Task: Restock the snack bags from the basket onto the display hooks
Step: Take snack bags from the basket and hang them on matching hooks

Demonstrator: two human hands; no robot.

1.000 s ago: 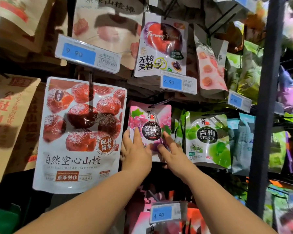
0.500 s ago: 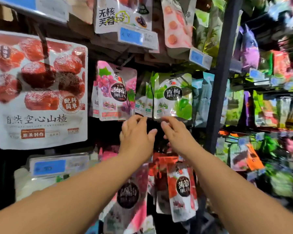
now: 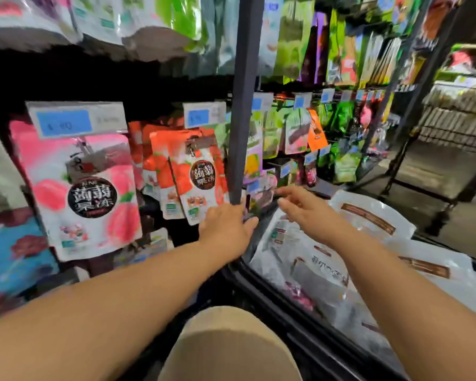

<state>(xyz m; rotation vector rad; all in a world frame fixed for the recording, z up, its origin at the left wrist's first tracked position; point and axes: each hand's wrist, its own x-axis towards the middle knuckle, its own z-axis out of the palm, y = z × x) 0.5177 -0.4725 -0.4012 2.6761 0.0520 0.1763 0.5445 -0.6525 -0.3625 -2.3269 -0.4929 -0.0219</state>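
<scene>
In the head view, both hands have come down from the pink bag higher up. The left hand is now by the dark post and the right hand is over the basket. Both have loose, wide fingers and hold nothing. The white snack bags lie in the basket, so I think another bag gets picked next.

A dark display rack, with an upright post at its middle, carries hanging bags. Left of the post hang a pink jelly bag and, overlapping one another, red jelly bags, each row under a blue price tag. Right of the post hang green bags. A dark basket at lower right holds white snack bags lying flat
</scene>
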